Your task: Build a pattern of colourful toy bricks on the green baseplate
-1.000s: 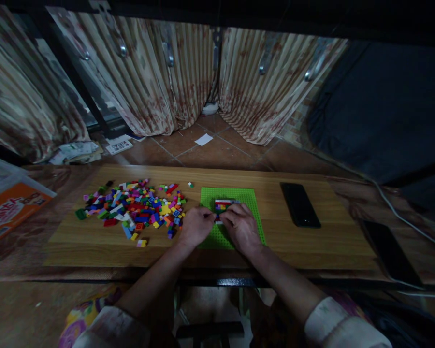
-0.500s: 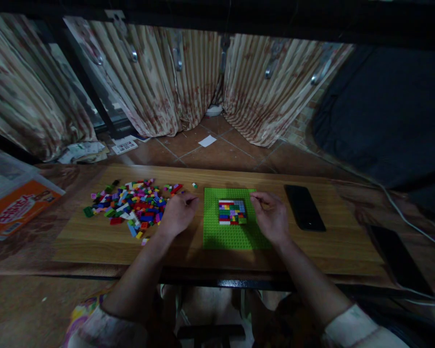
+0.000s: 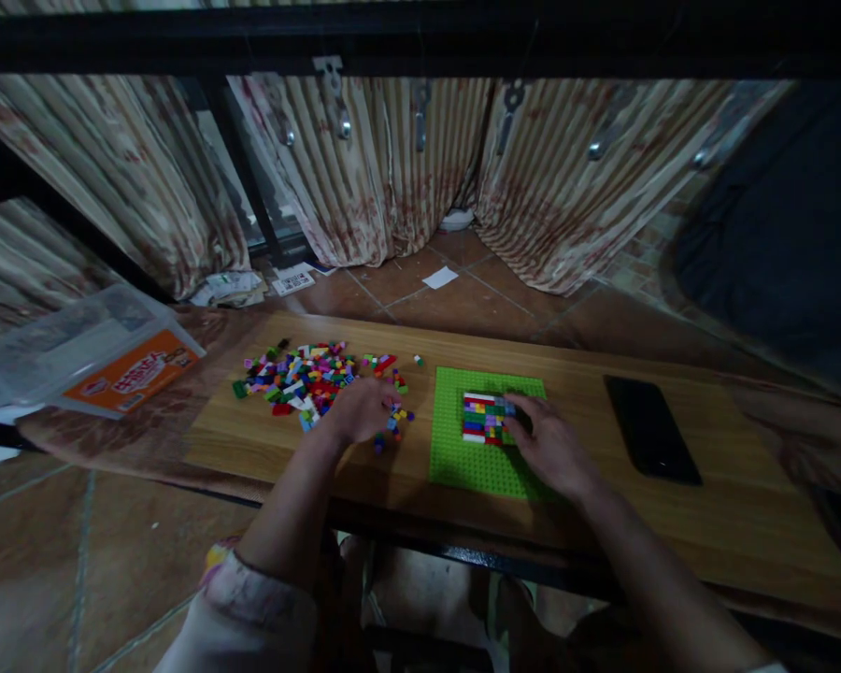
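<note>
A green studded baseplate (image 3: 455,467) lies on the wooden board, with a low block of multicoloured toy bricks (image 3: 480,421) on it. My right hand (image 3: 550,444) reaches over the plate's right part, its thumb and fingers closed at the block's right edge, which they partly cover. A big heap of loose toy bricks (image 3: 308,374) spreads to the left. At that heap's right side, my left hand (image 3: 361,411) hangs low with curled fingers, close to several small bricks (image 3: 396,421). Whether a small brick is between its fingertips cannot be made out.
A black phone (image 3: 651,428) lies on the wooden board (image 3: 252,449) to the right. At the far left stands a clear plastic box (image 3: 112,346) with an orange label. Striped curtains (image 3: 392,178) hang behind, and papers (image 3: 294,279) lie on the tiled floor.
The view has swung left, shifting the scene rightward. My right hand has come in to the block's right edge. My left hand is now lower by the small bricks beside the heap.
</note>
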`<state>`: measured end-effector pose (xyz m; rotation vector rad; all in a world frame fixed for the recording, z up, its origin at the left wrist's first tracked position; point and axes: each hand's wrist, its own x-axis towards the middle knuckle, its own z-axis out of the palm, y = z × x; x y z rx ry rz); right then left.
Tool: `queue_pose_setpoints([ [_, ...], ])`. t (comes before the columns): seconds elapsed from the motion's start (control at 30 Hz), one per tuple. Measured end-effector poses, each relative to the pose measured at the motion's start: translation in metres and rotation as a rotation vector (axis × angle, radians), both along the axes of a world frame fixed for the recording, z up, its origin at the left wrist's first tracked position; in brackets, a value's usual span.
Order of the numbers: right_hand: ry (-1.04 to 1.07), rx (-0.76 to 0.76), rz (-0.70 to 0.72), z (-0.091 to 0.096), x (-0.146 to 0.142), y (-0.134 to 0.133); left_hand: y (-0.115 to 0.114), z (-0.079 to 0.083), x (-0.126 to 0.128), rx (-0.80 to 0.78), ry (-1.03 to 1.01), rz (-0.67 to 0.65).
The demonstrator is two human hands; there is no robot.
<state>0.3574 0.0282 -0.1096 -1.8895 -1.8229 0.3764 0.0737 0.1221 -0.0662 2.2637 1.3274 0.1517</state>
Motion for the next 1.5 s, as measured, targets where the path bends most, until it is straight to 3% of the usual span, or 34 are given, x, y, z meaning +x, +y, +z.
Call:
queue_pose_setpoints([
  [0.2, 0.011, -0.004, -0.033, 0.003, -0.002, -0.002, -0.005, 0.009, 0.007, -0.005, 0.049, 0.002],
  [0.4, 0.000, 0.024, -0.029, 0.002, -0.001, -0.002, -0.004, 0.006, 0.011, -0.012, 0.082, 0.017],
  [0.8, 0.003, 0.037, -0.053, 0.003, -0.002, -0.004, 0.004, 0.006, -0.016, 0.044, 0.006, 0.013],
  [1.03, 0.015, 0.039, -0.047, 0.003, -0.003, -0.005, 0.003, 0.005, -0.017, 0.066, 0.053, 0.041],
  [1.3, 0.005, 0.026, -0.048, 0.005, -0.004, -0.007, 0.013, 0.011, -0.032, 0.161, 0.077, 0.242],
  [1.5, -0.014, 0.009, -0.054, 0.002, -0.004, -0.007, 0.012, 0.007, -0.019, 0.149, 0.054, 0.201],
])
